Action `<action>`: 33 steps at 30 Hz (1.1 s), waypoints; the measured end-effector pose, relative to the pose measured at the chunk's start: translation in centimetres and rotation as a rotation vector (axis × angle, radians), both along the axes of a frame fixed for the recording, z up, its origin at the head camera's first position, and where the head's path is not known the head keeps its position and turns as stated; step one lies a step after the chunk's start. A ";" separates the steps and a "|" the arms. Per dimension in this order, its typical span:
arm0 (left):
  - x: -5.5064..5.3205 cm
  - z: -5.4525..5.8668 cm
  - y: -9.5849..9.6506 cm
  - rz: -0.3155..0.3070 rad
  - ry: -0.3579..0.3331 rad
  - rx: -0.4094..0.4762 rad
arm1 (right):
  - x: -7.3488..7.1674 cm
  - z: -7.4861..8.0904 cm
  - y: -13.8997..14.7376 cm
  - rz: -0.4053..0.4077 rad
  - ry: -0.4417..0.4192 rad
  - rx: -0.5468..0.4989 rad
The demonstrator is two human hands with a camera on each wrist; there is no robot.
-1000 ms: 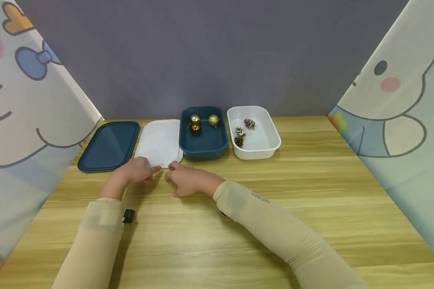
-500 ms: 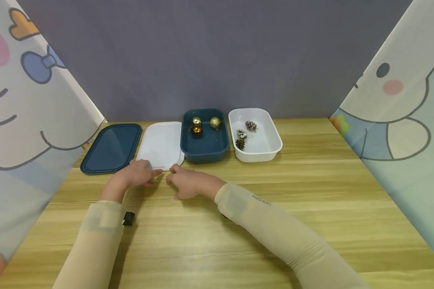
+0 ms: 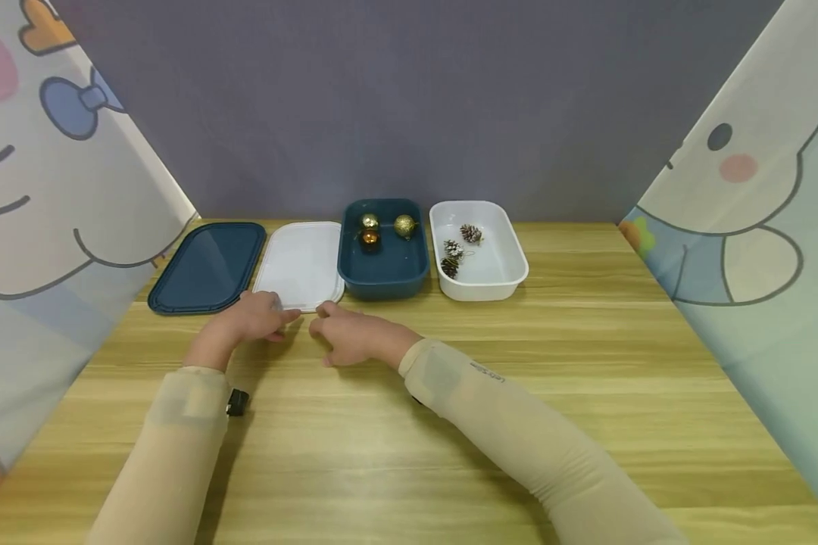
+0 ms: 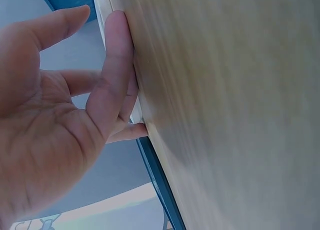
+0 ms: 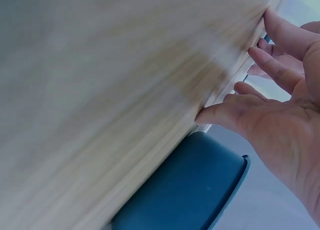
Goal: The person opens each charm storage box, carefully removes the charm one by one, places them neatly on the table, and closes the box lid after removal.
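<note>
Monitoring remotely the left hand (image 3: 257,315) and right hand (image 3: 350,335), loosely spread and empty, I feared a hurried push could jam the white lid (image 3: 302,262) against the blue box (image 3: 384,289).

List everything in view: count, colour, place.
Blue lid: 1, dark blue, far left
White lid: 1, white, beside blue lid
Blue bin: 1, dark blue, centre
Baubles: 3, two gold, one orange, in blue bin
White bin: 1, white, right of blue bin
Pinecones: 3, brown and white, in white bin
Table: 1, yellowish, underneath
Back panel: 1, grey, behind
Cartoon panels: 2, pale, left and right
Black box: 1, black, at left wrist
Sleeves: 2, beige, foreground
Left hand: 1, bare, white lid's near-left corner
Right hand: 1, bare, white lid's near-right corner
</note>
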State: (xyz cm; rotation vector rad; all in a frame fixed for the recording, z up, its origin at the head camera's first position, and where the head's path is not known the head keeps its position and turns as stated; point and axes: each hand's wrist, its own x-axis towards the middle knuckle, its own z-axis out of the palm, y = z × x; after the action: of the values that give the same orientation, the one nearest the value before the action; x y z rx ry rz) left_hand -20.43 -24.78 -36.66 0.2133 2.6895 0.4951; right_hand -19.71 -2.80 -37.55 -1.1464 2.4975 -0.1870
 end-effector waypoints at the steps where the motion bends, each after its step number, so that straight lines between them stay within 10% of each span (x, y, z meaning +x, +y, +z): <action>1: 0.0 0.1 -0.1 0.002 0.001 -0.003 | 0.0 0.1 0.0 -0.001 0.001 -0.003; 16: 1.1 1.3 0.7 0.181 -0.057 0.178 | -0.7 0.6 2.6 0.048 -0.130 -0.161; 23: 0.8 3.1 2.9 0.206 0.158 0.114 | -4.1 5.7 6.1 0.000 -0.134 -0.406; 33: -1.9 2.2 7.5 0.170 0.084 0.313 | -12.0 9.2 9.5 -0.239 -0.150 -0.427</action>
State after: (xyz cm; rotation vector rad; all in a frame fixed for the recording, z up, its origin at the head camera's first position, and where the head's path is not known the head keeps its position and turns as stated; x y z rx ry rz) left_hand -22.32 -17.25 -34.42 0.0924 2.7124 0.9804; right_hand -31.68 6.68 -28.32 -0.9318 2.5188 -0.8731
